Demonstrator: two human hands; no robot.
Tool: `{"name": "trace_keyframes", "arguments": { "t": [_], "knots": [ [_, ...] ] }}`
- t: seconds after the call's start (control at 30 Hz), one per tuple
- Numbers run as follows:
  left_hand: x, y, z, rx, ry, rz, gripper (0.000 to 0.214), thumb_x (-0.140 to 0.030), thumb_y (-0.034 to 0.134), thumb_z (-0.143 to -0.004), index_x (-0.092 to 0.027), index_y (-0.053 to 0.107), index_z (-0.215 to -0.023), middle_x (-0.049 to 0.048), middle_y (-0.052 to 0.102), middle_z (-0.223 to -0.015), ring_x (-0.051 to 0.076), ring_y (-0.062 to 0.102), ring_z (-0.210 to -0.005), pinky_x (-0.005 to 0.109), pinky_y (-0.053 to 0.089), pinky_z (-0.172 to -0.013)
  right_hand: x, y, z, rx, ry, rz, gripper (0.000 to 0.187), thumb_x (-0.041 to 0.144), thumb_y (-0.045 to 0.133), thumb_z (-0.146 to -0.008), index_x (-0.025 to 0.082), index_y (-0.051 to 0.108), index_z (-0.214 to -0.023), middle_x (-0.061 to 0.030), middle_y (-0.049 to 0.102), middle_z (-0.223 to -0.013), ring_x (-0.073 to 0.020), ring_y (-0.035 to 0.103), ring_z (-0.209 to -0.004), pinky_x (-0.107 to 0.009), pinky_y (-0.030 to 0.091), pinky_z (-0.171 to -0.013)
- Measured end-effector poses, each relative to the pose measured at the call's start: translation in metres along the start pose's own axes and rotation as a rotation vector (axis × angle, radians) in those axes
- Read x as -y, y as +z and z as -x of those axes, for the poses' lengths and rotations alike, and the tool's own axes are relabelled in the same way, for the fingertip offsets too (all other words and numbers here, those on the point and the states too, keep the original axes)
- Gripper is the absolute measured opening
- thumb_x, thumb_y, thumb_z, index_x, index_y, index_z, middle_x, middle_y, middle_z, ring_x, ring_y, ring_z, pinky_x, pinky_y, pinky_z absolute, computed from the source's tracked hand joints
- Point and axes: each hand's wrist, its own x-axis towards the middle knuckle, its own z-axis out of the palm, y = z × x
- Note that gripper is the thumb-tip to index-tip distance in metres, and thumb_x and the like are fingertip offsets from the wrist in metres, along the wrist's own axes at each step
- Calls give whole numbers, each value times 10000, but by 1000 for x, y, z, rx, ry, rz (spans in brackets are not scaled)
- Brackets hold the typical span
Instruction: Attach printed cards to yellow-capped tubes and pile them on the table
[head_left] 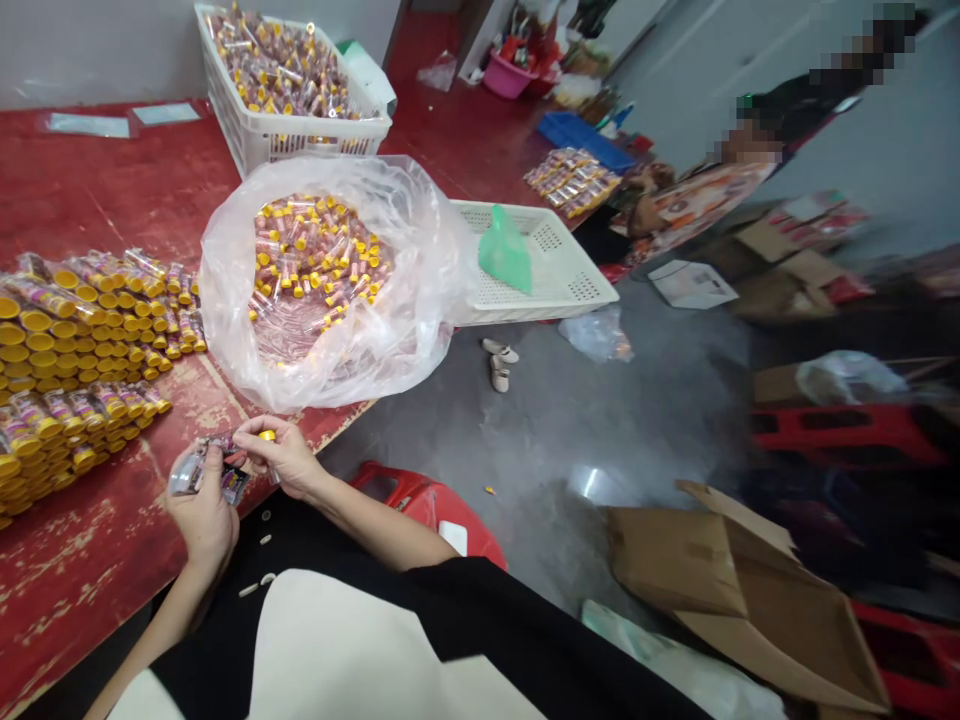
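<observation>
Close to my body at the table edge, my left hand [204, 515] is closed around what looks like a roll of printed labels [186, 474]; a dark printed piece sticks out by the fingers. Right beside it, my right hand [289, 458] pinches a small clear tube with a yellow cap [267, 436]; much of the tube is hidden by the fingers. Beyond both hands stands a large open plastic bag [232, 230] full of loose yellow-capped tubes [322, 240]. Stacked labelled tubes [90, 320] lie in rows to the left.
A white crate [300, 130] heaped with tubes stands at the back of the red table [82, 205]. A white tray [555, 290] holding a green scoop [504, 250] sits right of the bag. A red stool [442, 500] and an open cardboard box [690, 560] are on the floor. Another person is at far right.
</observation>
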Motion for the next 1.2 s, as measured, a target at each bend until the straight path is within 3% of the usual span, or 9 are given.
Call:
{"name": "trace_keyframes", "arguments": {
  "t": [0.13, 0.37, 0.57, 0.67, 0.73, 0.83, 0.93, 1.03, 1.2],
  "knots": [
    [3, -3, -3, 46, -32, -7, 424, -325, 924, -584, -143, 716, -906, 10, 727, -881, 103, 683, -766, 252, 583, -785, 2, -5, -3, 52, 53, 28, 481, 420, 939, -501, 129, 691, -792, 70, 597, -522, -11, 407, -421, -169, 290, -411],
    [5, -7, 1, 77, -60, -30, 355, -362, 892, -643, -139, 700, -843, -1, 704, -832, 93, 649, -713, 261, 579, -768, 4, -8, -2, 114, 134, -30, 500, 417, 951, -469, 159, 590, -699, 95, 516, -494, -13, 373, -445, -168, 262, -434],
    [12, -13, -2, 122, -69, -46, 387, -373, 898, -629, -141, 686, -856, 13, 698, -852, 115, 660, -750, 274, 569, -771, 11, -10, -5, 160, 157, -37, 431, 386, 915, -539, 168, 584, -708, 105, 432, -437, -19, 306, -435, -172, 265, -452],
    [6, -9, -1, 70, -3, -62, 390, -385, 899, -627, -138, 675, -830, -6, 691, -799, 96, 649, -701, 248, 563, -752, 16, -12, -2, 165, 158, -44, 368, 319, 875, -598, 180, 540, -657, 123, 324, -396, -26, 256, -425, -170, 233, -436],
    [-4, -4, 4, 23, -13, -35, 416, -425, 897, -624, -137, 656, -804, -21, 675, -727, 85, 631, -619, 229, 555, -676, 18, -14, 8, 145, 145, -71, 328, 304, 853, -634, 181, 553, -686, 115, 354, -438, -28, 295, -446, -157, 266, -444],
    [-19, 4, 7, 70, -218, 84, 474, -496, 891, -615, -149, 622, -794, -49, 626, -626, 78, 576, -484, 217, 514, -529, 23, -24, 23, 108, 114, -131, 302, 307, 845, -649, 207, 626, -831, 88, 518, -614, -24, 468, -586, -128, 422, -577],
    [-28, 6, 0, 9, -385, 165, 468, -428, 922, -597, -152, 616, -818, -39, 671, -695, 80, 635, -559, 222, 561, -615, 27, -39, 25, 63, -85, 80, 359, 297, 826, -703, 245, 677, -1026, 37, 641, -879, -47, 592, -764, -176, 522, -782],
    [-37, 4, 0, -20, -511, 188, 434, -366, 927, -615, -149, 627, -842, -29, 701, -745, 89, 667, -608, 255, 593, -706, 24, -45, 25, 28, -400, 384, 426, 373, 795, -769, 280, 641, -1155, -8, 660, -1030, -102, 668, -884, -264, 558, -863],
    [-38, 0, 11, 42, -516, 178, 407, -377, 909, -649, -147, 642, -853, -28, 703, -760, 99, 689, -650, 290, 607, -782, 18, -36, 27, -34, -667, 459, 307, 370, 800, -786, 253, 639, -1020, -7, 671, -963, -125, 714, -887, -263, 569, -818]
  ]
}}
